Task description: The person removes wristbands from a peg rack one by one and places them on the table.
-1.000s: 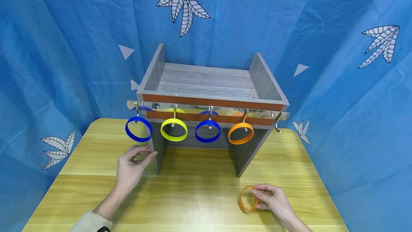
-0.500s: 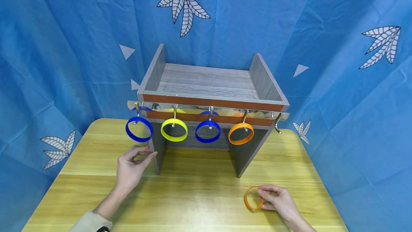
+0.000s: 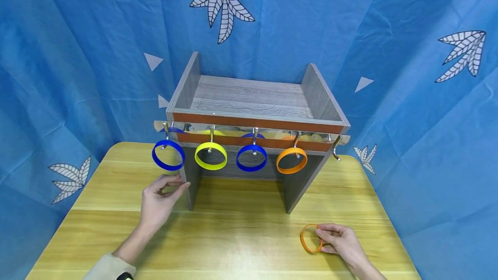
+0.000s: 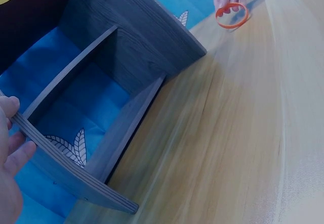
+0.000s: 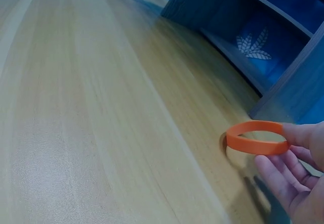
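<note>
An orange wristband (image 3: 302, 237) is pinched at its right side by my right hand (image 3: 342, 244), low over the table's right front. The right wrist view shows this orange band (image 5: 255, 147) between thumb and fingers. My left hand (image 3: 161, 200) grips the front edge of the left side panel of a grey wooden shelf (image 3: 249, 94). Along its front runs a metal hook rail (image 3: 268, 131). From its hooks hang a blue band (image 3: 168, 167), a yellow band (image 3: 210, 167), another blue band (image 3: 251, 168) and another orange band (image 3: 291, 170). The rightmost hook (image 3: 335, 150) carries no band.
The shelf stands on a light wooden table (image 3: 233, 245). A blue patterned curtain (image 3: 295, 20) surrounds the table at the back and sides. A watch (image 3: 125, 276) is on the left wrist, by a light sleeve (image 3: 109, 267).
My right hand has shifted slightly to the right with the orange wristband in its fingers. The left hand, the shelf and the hanging bands look unmoved.
</note>
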### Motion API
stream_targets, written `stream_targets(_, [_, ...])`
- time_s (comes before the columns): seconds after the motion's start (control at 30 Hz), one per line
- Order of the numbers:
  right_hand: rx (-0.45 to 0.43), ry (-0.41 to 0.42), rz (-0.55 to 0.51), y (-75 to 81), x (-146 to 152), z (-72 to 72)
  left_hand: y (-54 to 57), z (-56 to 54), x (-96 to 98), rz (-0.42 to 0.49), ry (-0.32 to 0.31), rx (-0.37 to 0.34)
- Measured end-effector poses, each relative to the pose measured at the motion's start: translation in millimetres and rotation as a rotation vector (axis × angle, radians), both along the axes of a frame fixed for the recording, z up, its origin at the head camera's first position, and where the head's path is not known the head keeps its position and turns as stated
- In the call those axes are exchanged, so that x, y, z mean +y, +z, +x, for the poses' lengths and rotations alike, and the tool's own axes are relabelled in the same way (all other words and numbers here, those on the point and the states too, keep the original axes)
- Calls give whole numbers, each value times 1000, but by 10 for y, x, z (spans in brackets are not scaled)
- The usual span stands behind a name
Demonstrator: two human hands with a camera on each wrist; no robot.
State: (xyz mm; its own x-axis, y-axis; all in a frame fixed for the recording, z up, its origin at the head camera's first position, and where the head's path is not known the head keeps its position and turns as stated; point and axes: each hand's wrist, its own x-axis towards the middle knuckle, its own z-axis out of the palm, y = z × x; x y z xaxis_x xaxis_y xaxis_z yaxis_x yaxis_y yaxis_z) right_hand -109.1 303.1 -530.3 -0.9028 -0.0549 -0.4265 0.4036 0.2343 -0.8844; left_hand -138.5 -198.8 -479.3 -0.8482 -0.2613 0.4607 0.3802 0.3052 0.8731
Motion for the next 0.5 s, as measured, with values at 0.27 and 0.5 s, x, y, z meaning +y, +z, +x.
stream_targets(0.27, [-8, -1, 15, -51, 14, -18, -2, -7, 2, 1, 1, 5])
stream_targets(0.5, [-6, -23, 60, -75, 22, -46, -15, -11, -3, -3, 2, 11])
